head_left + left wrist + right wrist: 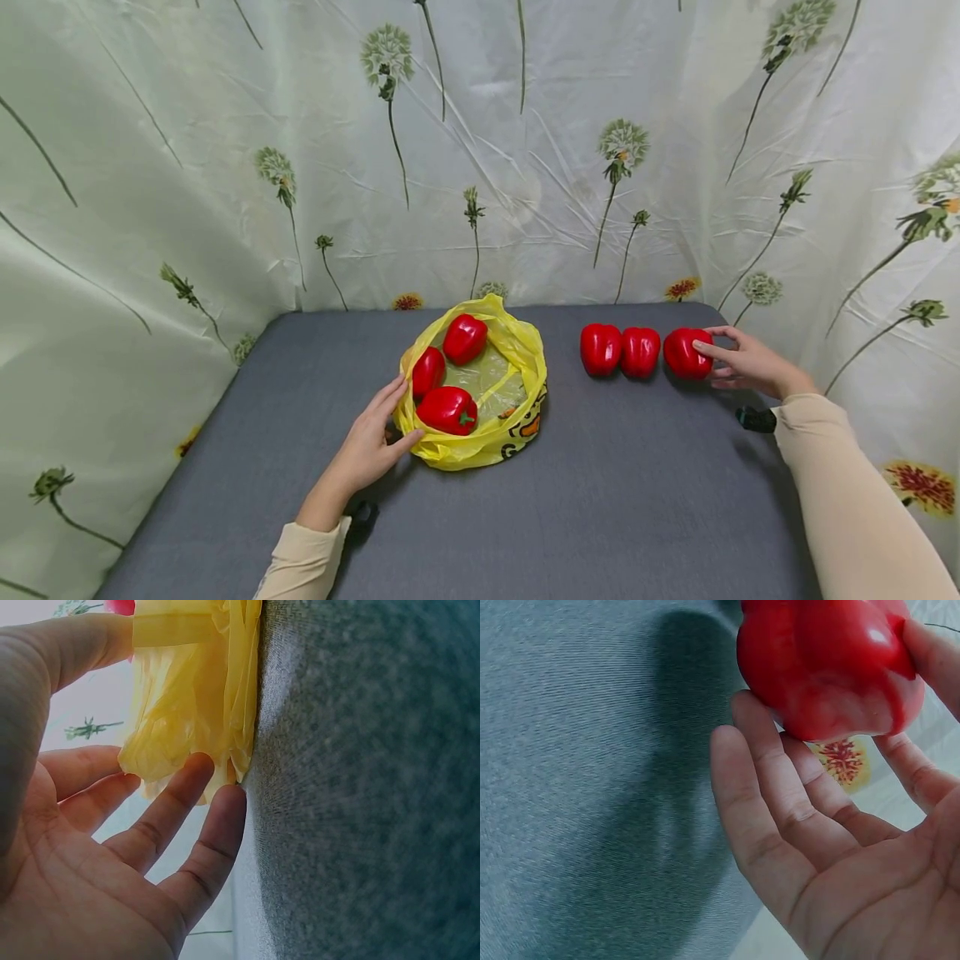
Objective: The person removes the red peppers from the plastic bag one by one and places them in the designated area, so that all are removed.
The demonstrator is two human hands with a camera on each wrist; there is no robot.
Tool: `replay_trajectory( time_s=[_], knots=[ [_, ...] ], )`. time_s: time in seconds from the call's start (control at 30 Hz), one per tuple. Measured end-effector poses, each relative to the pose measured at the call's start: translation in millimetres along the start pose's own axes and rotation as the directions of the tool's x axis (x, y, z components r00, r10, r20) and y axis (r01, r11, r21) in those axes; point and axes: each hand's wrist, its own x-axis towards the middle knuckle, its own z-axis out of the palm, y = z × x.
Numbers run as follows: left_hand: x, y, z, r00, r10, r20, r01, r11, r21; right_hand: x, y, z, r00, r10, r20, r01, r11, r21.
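Observation:
A yellow plastic bag (480, 446) stands with its mouth wide on the grey table, three red bell peppers inside, one of them showing a green stem (448, 410). My left hand (373, 442) rests against the bag's left side, thumb at the near rim and fingers spread; the left wrist view shows the fingertips (217, 817) touching the plastic. At the right, my right hand (746, 362) holds a red bell pepper (686, 354) between thumb and fingers. In the right wrist view this pepper (825, 667) has the thumb on one side and fingers along its underside.
Two more red bell peppers, one at the left (600, 350) and one beside it (640, 352), stand in a row left of the held one. A floral curtain (525, 167) hangs behind the grey table (600, 500) and along its sides.

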Motion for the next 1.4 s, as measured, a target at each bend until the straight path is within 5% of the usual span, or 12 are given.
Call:
replay_trajectory(
  time_s=[0.73,1.4],
  knots=[
    [-0.2,-0.9,2.7,1.0,0.018,-0.022,-0.018,1.0,0.008,12.9,-1,14,0.999,0.039,-0.022,-0.039,0.999,-0.014],
    [-0.8,-0.4,1.7,1.0,0.013,-0.023,-0.013,1.0,0.012,23.1,-3,20,0.997,-0.006,-0.08,0.002,0.999,-0.048]
  ],
)
